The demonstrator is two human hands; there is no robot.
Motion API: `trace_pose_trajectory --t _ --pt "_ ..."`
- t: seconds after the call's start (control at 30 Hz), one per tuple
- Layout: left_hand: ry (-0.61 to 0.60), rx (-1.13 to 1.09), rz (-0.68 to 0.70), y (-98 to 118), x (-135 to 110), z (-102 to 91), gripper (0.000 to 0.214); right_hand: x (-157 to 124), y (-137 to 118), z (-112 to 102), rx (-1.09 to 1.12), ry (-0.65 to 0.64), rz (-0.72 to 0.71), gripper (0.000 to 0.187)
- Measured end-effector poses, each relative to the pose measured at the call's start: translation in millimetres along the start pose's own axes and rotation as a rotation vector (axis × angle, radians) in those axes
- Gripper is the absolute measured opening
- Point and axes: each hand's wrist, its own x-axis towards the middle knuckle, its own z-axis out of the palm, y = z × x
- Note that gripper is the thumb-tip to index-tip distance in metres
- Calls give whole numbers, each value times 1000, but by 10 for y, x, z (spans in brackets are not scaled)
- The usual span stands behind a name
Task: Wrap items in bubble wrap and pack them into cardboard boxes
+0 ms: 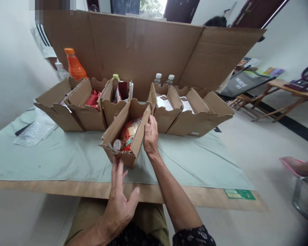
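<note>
A narrow open-topped cardboard box (140, 140) stands in front of the row of similar boxes, angled on the cloth. Inside it lies a red and clear plastic food packet (129, 135), with a crumpled clear wrapper end near the front. My left hand (122, 194) is at the box's near end, fingers stretched out and fingertips at its front wall, thumb apart. Along the box's right side my right hand (151, 136) rests with its fingers extended against the wall. Neither hand is wrapped round anything.
Behind stand several cardboard boxes (93, 118) holding packets. Bottles, one orange (75, 66), rise before a tall cardboard panel (149, 48). Bubble wrap (37, 128) lies left on the green cloth (74, 160). A green card (239, 194) is at the front right edge. Someone's foot (295, 165) shows right.
</note>
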Motion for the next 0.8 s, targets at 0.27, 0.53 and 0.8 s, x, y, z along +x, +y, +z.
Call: trace_pose_trajectory --t 0.27,0.53,0.8 --pt "-21 14 36 -8 4 110 89 -4 96 -38 129 -44 -30 75" --pt "-49 39 21 1 -39 207 89 14 95 -139 120 -134 -21 80" --pt "-95 27 72 -69 278 379 87 -122 328 -32 246 47 235 73"
